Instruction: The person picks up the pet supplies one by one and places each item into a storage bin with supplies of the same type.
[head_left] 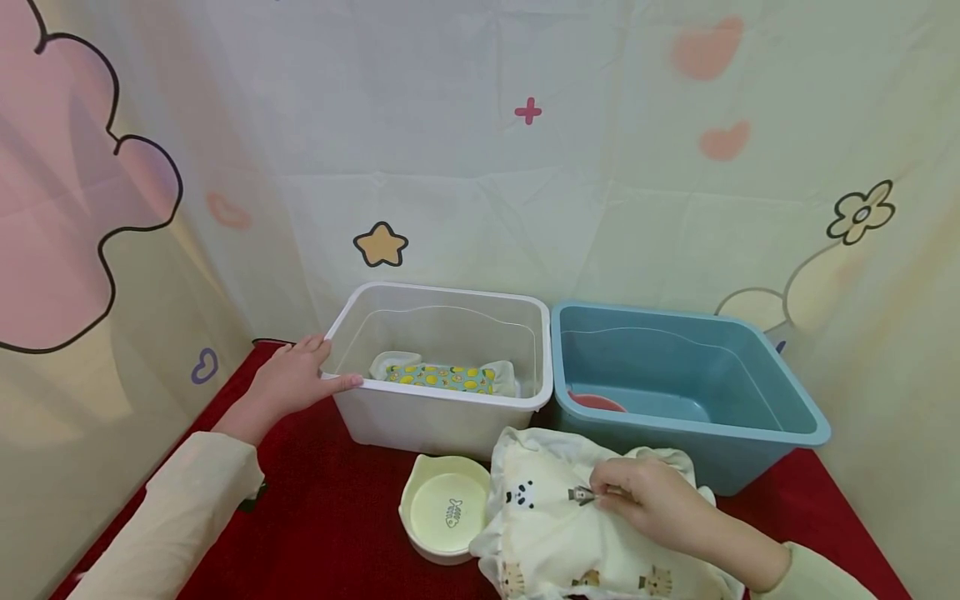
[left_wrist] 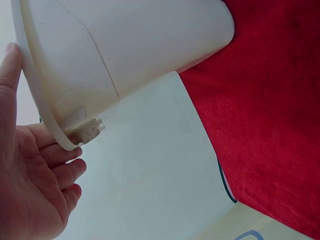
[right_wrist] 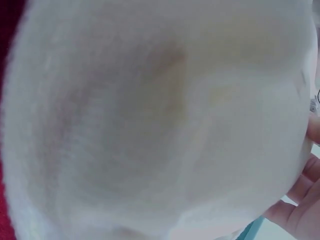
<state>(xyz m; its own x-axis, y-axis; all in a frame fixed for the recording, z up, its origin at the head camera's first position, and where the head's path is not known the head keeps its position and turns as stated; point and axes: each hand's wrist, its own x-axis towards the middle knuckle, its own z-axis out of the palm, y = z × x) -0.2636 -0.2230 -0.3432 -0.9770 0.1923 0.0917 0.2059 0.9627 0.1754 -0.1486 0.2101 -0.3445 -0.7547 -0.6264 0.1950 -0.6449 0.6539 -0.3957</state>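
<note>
My left hand [head_left: 295, 375] grips the near left corner of a white plastic bin [head_left: 435, 422]. In the left wrist view its thumb lies at the rim and its other fingers curl about the corner. A cream cushion [head_left: 551, 533] with a ruffled edge and animal prints lies in front of the bins. My right hand [head_left: 656, 502] pinches the fabric on top of it, raising a small fold. The right wrist view is mostly filled by the blurred cushion [right_wrist: 150, 125], the fingers showing at its right edge. Inside the white bin sits a lemon-patterned cloth item [head_left: 442, 377] with pale trim.
To the right, touching the white bin, stands a blue bin [head_left: 690, 429] with a pinkish-red dish [head_left: 596, 402] partly visible inside. A pale yellow bowl [head_left: 447, 504] with ear-like points and a fish print sits left of the cushion. Red cloth [head_left: 330, 508] covers the table; a printed curtain hangs behind.
</note>
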